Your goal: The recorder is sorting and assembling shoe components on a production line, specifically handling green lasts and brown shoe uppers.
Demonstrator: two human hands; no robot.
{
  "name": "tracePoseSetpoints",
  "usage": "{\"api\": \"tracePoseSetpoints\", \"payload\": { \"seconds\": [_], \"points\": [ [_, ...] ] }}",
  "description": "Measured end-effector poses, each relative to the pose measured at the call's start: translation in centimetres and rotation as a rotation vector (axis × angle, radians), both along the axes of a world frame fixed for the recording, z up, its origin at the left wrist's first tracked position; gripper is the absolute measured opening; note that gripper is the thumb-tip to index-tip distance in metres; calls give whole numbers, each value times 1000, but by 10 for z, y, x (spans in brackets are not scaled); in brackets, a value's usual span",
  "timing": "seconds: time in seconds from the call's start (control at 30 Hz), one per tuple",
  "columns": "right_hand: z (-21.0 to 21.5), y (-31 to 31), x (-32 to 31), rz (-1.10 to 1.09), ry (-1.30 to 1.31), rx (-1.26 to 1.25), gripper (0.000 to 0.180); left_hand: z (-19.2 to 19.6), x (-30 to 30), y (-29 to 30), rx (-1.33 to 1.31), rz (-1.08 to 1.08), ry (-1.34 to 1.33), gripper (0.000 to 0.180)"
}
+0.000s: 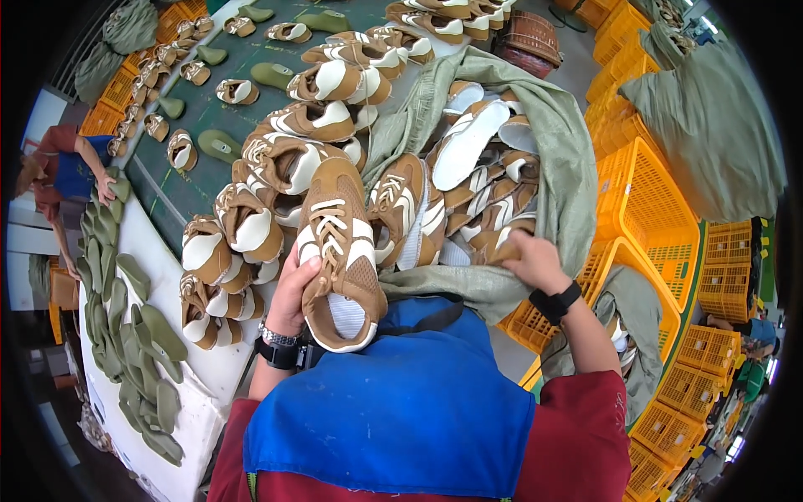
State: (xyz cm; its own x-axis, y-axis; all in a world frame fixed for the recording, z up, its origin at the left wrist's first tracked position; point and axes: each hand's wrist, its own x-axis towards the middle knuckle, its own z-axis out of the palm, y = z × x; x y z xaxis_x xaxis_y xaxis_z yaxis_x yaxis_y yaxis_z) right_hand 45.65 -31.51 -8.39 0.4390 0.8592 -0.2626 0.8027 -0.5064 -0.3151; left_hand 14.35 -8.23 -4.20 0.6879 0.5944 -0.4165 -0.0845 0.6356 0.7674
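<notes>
"Stretching across the upper left, what is the largest thing?"

"A green belt (201, 105), with shoes and green forms spaced out over it."

"And below that?"

"A white table (205, 368). More forms (159, 335) lie heaped along it, and a co-worker (67, 163) in a red top and blue apron has a hand on the far end of the heap."

"On the right side?"

"Yellow crates (648, 188), some stacked. Left of them a grey-green sack (573, 159) lies wide open, full of brown-and-white shoes, one showing its white sole (471, 146)."

"Where is the shoe in hand?"

"That shoe (335, 251) is up in front of the blue apron, just left of the sack's mouth, toe pointing away and opening toward the wearer. A pile of shoes (259, 226) sits beyond it to the left."

"And the hands?"

"The left hand (288, 293) grasps that shoe by its left side. The right hand (535, 261) has its fingers bent onto a brown shoe (502, 248) at the sack's near right edge; whether it grips, I cannot tell."

"Smallest?"

"A black watch (555, 303) on the right wrist."
</notes>
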Motion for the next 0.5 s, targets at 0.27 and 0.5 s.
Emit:
{"api": "tracePoseSetpoints", "payload": {
  "seconds": [0.27, 0.5],
  "points": [
    [42, 48, 63, -547, 727, 949, 29, 4, 5, 2, 23, -45, -29, 64],
    [38, 140, 94, -735, 1045, 751, 43, 6, 6, 1, 46, -14, -11, 65]
  ]
}}
